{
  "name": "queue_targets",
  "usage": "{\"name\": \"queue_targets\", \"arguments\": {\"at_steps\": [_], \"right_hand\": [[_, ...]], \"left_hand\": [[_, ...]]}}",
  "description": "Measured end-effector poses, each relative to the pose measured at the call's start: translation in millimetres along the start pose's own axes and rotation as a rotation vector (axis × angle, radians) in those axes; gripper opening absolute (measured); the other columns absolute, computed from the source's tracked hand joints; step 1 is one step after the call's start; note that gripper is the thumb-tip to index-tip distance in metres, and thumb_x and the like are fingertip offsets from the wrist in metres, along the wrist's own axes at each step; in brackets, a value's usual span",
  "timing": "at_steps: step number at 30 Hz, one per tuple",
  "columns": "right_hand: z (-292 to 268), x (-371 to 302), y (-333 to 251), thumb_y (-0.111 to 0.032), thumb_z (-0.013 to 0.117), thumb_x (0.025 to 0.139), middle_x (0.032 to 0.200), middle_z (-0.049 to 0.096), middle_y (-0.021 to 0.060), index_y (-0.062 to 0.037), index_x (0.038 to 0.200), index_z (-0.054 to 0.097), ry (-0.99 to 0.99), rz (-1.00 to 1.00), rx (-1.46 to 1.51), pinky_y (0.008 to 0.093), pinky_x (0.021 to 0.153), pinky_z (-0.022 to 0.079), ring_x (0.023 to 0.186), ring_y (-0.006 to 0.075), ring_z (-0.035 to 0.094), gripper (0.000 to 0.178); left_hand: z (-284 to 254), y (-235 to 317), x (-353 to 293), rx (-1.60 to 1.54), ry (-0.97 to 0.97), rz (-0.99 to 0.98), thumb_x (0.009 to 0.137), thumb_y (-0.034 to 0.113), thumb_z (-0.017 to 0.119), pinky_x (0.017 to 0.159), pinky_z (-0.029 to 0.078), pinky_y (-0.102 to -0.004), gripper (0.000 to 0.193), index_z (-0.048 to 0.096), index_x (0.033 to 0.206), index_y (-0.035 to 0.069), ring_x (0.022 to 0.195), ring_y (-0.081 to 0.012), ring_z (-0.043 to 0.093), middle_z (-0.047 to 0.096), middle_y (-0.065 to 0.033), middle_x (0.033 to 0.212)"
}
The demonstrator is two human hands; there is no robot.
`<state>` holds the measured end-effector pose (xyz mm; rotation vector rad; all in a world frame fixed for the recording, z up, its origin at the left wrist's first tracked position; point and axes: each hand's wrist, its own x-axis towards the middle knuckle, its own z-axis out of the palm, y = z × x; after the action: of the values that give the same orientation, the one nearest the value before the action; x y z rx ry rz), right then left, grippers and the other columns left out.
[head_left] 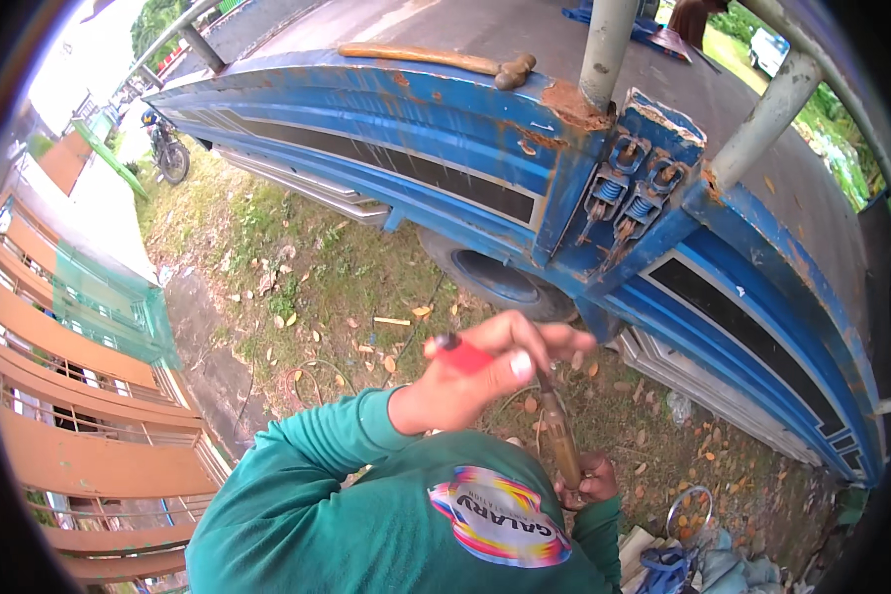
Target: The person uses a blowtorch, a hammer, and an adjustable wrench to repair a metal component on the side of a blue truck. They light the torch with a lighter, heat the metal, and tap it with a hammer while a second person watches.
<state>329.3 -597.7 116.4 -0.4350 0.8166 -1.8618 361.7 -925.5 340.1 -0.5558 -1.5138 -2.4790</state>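
My left hand (485, 366) is raised in front of my chest, closed around a red lighter (468, 356) with a black end. Its outer fingers point to the right. Lower down, my right hand (592, 479) grips the ridged, brass-coloured handle of a gas torch (561, 436). The torch stands tilted, its narrow upper end beside my left fingers and thumb. I cannot make out a flame. A claw-less hammer (436, 59) with a wooden handle and rusty head lies on the top edge of the blue truck bed side (445, 148).
Rusty spring latches (629, 193) sit by the truck's corner post. Grey rails (772, 114) rise above the bed, and a wheel (490, 277) shows beneath. At the top right is another person's hand (693, 18). Cloth and scraps (713, 564) lie at lower right; an orange fence (89, 396) stands left.
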Motion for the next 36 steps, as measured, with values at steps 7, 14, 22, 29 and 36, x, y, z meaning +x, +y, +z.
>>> {"name": "queue_targets", "arguments": {"at_steps": [7,14,22,29,36], "right_hand": [[7,17,13,-0.032,0.081,0.073,0.087,0.071,0.0192,0.0052,0.12,0.064,0.155,0.064,-0.047,0.0311,0.048,0.052,0.055,0.0196,0.064,0.062],[18,29,7,-0.034,0.08,0.074,0.088,0.071,0.0163,0.01,0.12,0.06,0.162,0.093,-0.042,0.0274,0.05,0.052,0.059,0.0176,0.065,0.067],[9,30,17,-0.028,0.081,0.074,0.092,0.07,0.02,0.0034,0.126,0.061,0.169,0.107,0.016,0.0274,0.053,0.053,0.063,0.0191,0.067,0.064],[13,35,15,-0.021,0.081,0.074,0.093,0.07,0.0207,-0.0007,0.128,0.062,0.162,0.105,0.101,0.0269,0.056,0.054,0.066,0.0192,0.067,0.061],[20,44,12,-0.022,0.08,0.073,0.092,0.07,0.0194,0.0015,0.13,0.059,0.193,0.085,0.063,0.0262,0.056,0.054,0.067,0.0192,0.068,0.065]], "left_hand": [[-42,-29,-6,-0.392,0.243,-0.096,0.103,0.024,0.05,0.114,0.034,-0.0567,0.025,0.06,0.099,0.0,0.136,-0.0427,0.046,0.063,-0.0167,0.127],[-39,-21,-16,-0.153,0.219,0.078,0.105,0.021,0.047,0.11,0.038,-0.0461,0.026,0.062,0.104,-0.001,0.134,-0.0343,0.05,0.061,-0.0201,0.128],[-57,-24,-14,-0.116,0.301,-0.01,0.106,0.02,0.043,0.115,0.035,-0.0545,0.031,0.063,0.095,-0.001,0.136,-0.0398,0.046,0.06,-0.0243,0.13],[-56,-16,-14,-0.238,0.282,0.011,0.104,0.024,0.047,0.113,0.033,-0.0436,0.033,0.066,0.102,-0.003,0.136,-0.0308,0.048,0.059,-0.0236,0.132],[-66,-27,-13,-0.078,0.354,0.052,0.103,0.02,0.049,0.113,0.037,-0.0543,0.026,0.063,0.098,-0.001,0.137,-0.0393,0.046,0.063,-0.0159,0.126]]}}
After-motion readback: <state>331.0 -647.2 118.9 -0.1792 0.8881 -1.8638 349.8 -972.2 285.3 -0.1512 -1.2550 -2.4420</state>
